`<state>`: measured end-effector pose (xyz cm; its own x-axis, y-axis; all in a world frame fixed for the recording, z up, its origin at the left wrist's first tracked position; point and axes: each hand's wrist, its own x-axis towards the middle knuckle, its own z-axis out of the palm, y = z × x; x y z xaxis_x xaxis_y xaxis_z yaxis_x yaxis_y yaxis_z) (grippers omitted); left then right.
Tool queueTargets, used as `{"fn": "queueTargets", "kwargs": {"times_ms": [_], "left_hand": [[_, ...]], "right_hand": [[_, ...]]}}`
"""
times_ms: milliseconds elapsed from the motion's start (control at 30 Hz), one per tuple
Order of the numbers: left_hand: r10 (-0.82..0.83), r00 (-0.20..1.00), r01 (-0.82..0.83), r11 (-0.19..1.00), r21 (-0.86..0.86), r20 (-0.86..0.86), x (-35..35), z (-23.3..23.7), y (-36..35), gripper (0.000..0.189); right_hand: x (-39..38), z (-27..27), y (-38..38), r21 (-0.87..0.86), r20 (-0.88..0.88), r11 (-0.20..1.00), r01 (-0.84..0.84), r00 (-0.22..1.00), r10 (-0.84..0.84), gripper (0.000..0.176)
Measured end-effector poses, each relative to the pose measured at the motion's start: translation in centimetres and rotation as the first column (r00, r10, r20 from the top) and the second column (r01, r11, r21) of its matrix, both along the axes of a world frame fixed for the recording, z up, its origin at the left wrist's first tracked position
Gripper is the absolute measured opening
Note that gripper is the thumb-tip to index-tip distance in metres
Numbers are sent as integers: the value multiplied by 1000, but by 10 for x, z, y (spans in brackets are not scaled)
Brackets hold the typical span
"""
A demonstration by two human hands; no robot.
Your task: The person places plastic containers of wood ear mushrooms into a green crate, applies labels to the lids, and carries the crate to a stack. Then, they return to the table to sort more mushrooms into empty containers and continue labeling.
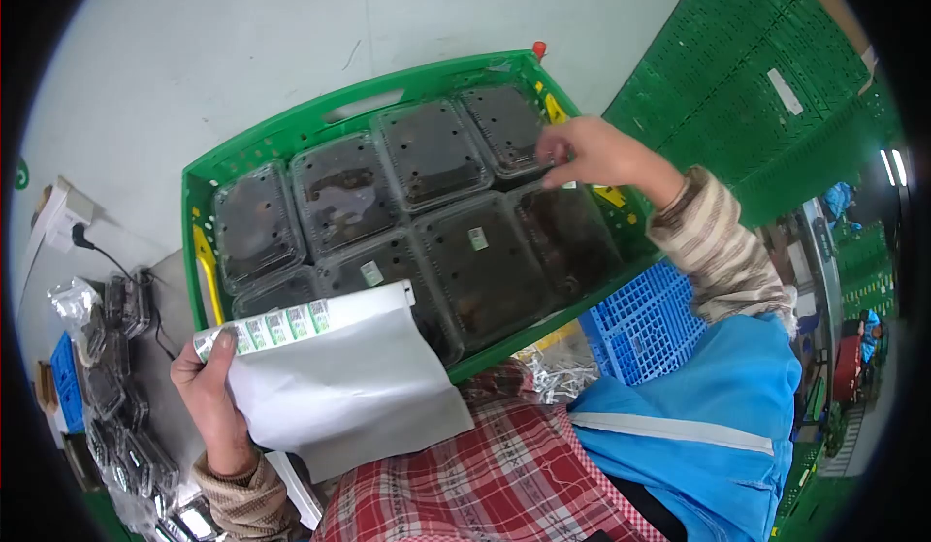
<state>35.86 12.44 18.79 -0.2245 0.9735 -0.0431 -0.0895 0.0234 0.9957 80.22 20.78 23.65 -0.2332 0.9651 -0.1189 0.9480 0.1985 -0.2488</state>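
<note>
My left hand (208,387) pinches the left end of a label sheet (339,387), which has a row of small green and white labels along its top edge. Behind it stands a green crate (291,135) holding two rows of clear lidded plastic boxes (432,154) with dark contents. Small labels sit on several front-row boxes, one on the middle box (475,271). My right hand (572,154) is over the crate's right side, near the label on the right front box (567,237), fingers bent and slightly blurred. Whether it holds anything is too small to tell.
Stacked clear plastic boxes (116,397) are at the left, beside a black cable (107,251). A blue crate (645,324) is below the green crate's right end. Tall green crates (718,86) stand at the right. A pale wall (291,28) rises behind.
</note>
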Motion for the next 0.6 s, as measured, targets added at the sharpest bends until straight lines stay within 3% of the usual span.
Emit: {"fn": "queueTargets", "kwargs": {"times_ms": [67,100,167,200,300,333,400,433,500,600], "left_hand": [[-10,1000,10,1000,13,16,2,0,0,9],[-12,1000,12,999,32,14,3,1,0,9],[14,1000,-15,999,33,20,7,4,-1,10],[14,1000,-14,1000,12,10,7,5,-2,10],[36,999,-36,999,6,-20,4,1,-1,10],[36,998,-36,999,-1,-43,3,0,-1,10],[62,997,-62,998,6,-50,5,1,0,11],[76,995,-76,997,-4,-61,5,2,0,11],[97,994,-98,995,-3,-50,3,2,-1,12],[134,991,-134,991,-23,-20,3,0,-2,13]], "right_hand": [[31,-6,3,-233,-261,962,-143,962,80,28],[35,-13,4,-233,-254,962,-142,964,81,28],[35,-34,4,-216,-151,941,-259,962,230,27],[29,-41,3,-203,-61,951,-231,973,223,28],[23,-30,10,52,206,967,-250,950,235,29],[25,-21,20,64,210,963,-262,947,244,29],[31,2,49,-145,-81,986,-81,994,70,28],[33,10,61,-142,-84,986,-85,994,73,28],[38,15,71,-402,-295,893,-202,952,83,25],[31,6,53,-548,-317,794,-261,944,92,23]]}}
